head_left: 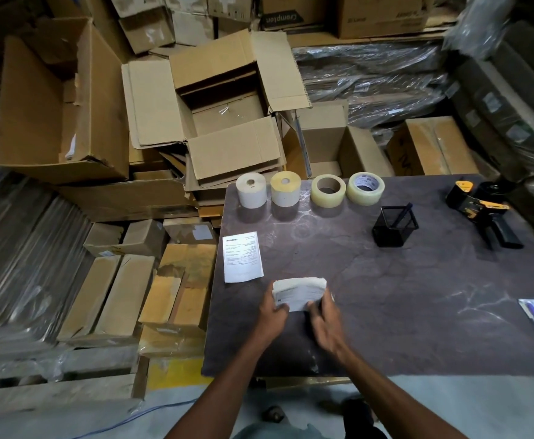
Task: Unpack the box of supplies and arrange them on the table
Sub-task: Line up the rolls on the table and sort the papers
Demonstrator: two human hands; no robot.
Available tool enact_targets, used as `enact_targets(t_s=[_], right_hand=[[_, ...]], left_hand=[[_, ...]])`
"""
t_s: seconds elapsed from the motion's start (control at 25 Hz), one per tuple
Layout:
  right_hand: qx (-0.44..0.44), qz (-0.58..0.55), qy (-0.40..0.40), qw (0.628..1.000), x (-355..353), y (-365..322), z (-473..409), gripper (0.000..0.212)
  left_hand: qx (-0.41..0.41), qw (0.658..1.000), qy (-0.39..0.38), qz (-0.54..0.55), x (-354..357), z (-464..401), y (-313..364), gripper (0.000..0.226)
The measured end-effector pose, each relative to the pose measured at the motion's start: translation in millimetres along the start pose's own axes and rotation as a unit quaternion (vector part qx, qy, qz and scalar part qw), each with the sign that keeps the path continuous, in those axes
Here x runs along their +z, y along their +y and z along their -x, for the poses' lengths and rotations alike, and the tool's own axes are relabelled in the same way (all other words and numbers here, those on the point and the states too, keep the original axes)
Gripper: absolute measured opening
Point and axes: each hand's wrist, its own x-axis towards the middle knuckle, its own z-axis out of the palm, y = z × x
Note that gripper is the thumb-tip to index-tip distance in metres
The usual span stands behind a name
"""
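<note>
both hands, left hand (273,315) and right hand (324,321), gripped a white paper stack (299,293); arranging step, next setting it at six o'clock of the dark table (418,296).

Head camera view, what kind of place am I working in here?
Probably a warehouse packing area: stacked cartons crowd the floor, and the table holds tape rolls, a tape gun and a printed invoice.
</note>
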Motion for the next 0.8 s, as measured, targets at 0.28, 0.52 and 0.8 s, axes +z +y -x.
enact_targets(t_s=[0.28,0.52,0.8], right_hand=[[-0.016,0.006,0.004,1.000,6,11,-4,0.042],[-0.049,0.020,-0.050,0.997,12,13,-20,0.039],[0.003,-0.039,-0.122,0.992,56,-43,-72,0.037]], left_hand=[[0.003,0.998,-0.012,-0.056,8,-4,-9,0.061],[-0.022,0.999,0.026,0.007,9,-13,-10,0.066],[-0.035,0.995,0.098,-0.005,-56,-53,-2,0.071]])
